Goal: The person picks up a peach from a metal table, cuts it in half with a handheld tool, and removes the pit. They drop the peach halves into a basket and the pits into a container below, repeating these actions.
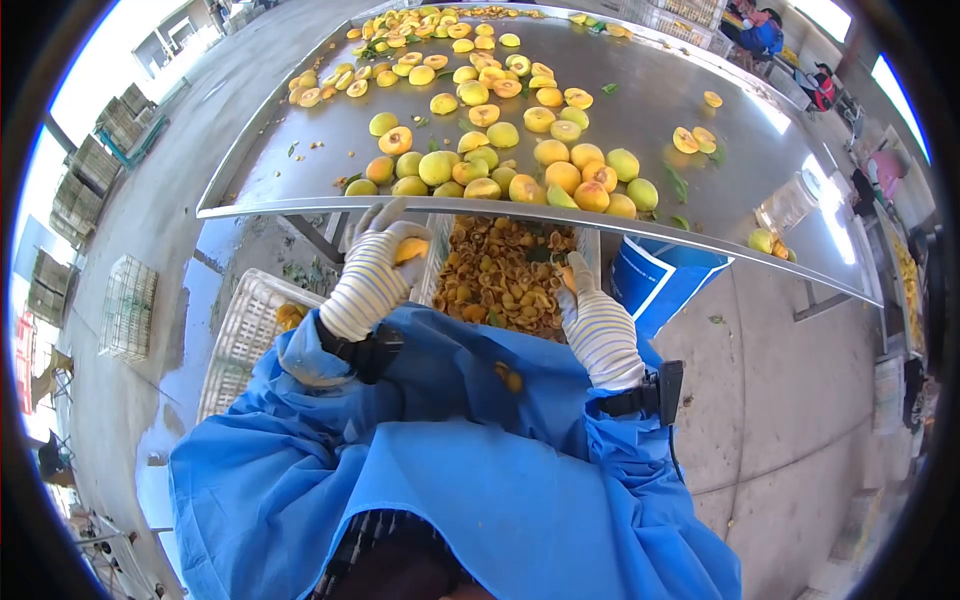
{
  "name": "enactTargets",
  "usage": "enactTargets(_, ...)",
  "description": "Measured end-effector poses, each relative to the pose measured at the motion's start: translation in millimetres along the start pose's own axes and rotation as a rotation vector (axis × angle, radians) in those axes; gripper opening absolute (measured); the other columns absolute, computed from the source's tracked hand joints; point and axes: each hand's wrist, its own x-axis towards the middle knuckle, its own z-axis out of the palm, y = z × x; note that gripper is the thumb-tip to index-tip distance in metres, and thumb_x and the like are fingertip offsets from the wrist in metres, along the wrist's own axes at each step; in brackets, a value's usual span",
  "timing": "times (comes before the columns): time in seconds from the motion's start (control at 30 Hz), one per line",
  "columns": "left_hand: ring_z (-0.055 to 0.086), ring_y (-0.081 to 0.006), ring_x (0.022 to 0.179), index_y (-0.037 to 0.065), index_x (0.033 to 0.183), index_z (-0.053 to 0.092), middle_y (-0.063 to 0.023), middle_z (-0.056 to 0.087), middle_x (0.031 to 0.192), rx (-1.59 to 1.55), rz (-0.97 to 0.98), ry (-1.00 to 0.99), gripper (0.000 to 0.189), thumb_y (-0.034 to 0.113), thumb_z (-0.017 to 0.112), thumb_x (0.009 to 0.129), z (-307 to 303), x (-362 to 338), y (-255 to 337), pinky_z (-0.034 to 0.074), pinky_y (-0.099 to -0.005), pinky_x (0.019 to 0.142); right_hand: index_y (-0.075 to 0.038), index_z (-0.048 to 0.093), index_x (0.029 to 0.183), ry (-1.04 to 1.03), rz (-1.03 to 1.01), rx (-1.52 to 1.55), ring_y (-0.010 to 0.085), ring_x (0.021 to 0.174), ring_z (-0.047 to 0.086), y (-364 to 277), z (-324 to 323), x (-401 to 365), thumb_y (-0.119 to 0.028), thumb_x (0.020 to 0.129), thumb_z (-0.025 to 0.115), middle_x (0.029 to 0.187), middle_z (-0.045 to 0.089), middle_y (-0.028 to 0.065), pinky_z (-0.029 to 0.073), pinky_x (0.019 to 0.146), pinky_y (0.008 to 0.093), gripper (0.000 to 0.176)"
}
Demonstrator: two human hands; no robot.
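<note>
My left hand (372, 275), in a striped work glove, is closed on a peach half (410, 250) just below the table's near edge. My right hand (600, 330), gloved the same way, is closed around something small and orange (568, 278) that I cannot make out. Between the hands stands a crate (590, 248) full of brown-orange peach scraps and pits (500, 275). Whole and halved yellow peaches (440, 168) are heaped along the metal table's (290, 190) near side. Another peach piece (508, 377) shows against my blue apron (480, 470).
A white plastic crate (235, 340) with some peach pieces stands at my left, a blue bucket (640, 285) at my right under the table edge. A clear jar-like container (785, 205) lies on the table's right. Stacked crates (85, 190) line the far left; people (760, 35) sit at the far right.
</note>
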Motion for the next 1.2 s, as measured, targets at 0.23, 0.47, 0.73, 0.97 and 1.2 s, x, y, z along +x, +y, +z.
enactTargets(0.23, 0.046, -0.0381, 0.127, 0.014, 0.123, 0.062, -0.0161, 0.053, 0.136, 0.543, -0.389, -0.364, 0.046, 0.018, 0.071, 0.078, -76, -37, -56, 0.039, -0.0461, 0.105, -0.017, 0.031, 0.148, 0.017, -0.077, 0.074, 0.0399, 0.079, 0.066, 6, -5, -10, -0.029, 0.095, 0.052, 0.093, 0.068, 0.0223, 0.052, 0.071, 0.0494, 0.058)
enactTargets(0.47, 0.06, -0.0379, 0.108, 0.008, 0.127, 0.058, -0.02, 0.062, 0.12, -0.026, 0.027, -0.244, 0.046, 0.025, 0.068, 0.085, 21, 98, -19, 0.048, -0.04, 0.092, -0.009, 0.04, 0.138, 0.187, -0.21, 0.31, 0.0419, 0.084, 0.065, 9, 11, -2, -0.029, 0.093, 0.055, 0.092, 0.067, 0.024, 0.051, 0.073, 0.0495, 0.051)
enactTargets(0.73, 0.058, -0.0357, 0.114, 0.014, 0.129, 0.058, -0.0188, 0.061, 0.122, 0.125, 0.086, -0.601, 0.059, 0.032, 0.074, 0.075, 176, 223, 69, 0.046, -0.0417, 0.097, -0.003, 0.042, 0.137, 0.121, -0.105, 0.548, 0.0401, 0.087, 0.067, 15, -5, -9, -0.023, 0.095, 0.056, 0.098, 0.065, 0.0261, 0.052, 0.076, 0.0428, 0.049)
enactTargets(0.97, 0.061, -0.0321, 0.112, 0.017, 0.128, 0.06, -0.0155, 0.064, 0.12, -0.044, -0.167, -0.731, 0.068, 0.035, 0.081, 0.066, 171, 235, 61, 0.048, -0.0392, 0.094, -0.005, 0.04, 0.137, 0.093, -0.145, 0.636, 0.0456, 0.095, 0.062, 11, -5, -7, -0.025, 0.095, 0.056, 0.105, 0.064, 0.028, 0.051, 0.079, 0.048, 0.049)
enactTargets(1.2, 0.061, -0.0205, 0.089, 0.009, 0.126, 0.058, -0.0111, 0.064, 0.105, -0.673, -0.305, -0.083, 0.04, 0.007, 0.064, 0.087, 143, 197, -13, 0.051, -0.0321, 0.079, -0.002, 0.051, 0.123, 0.117, -0.149, 1.03, 0.0118, 0.065, 0.052, 4, 6, -7, -0.026, 0.096, 0.058, 0.077, 0.056, 0.0056, 0.046, 0.061, 0.0283, 0.037)
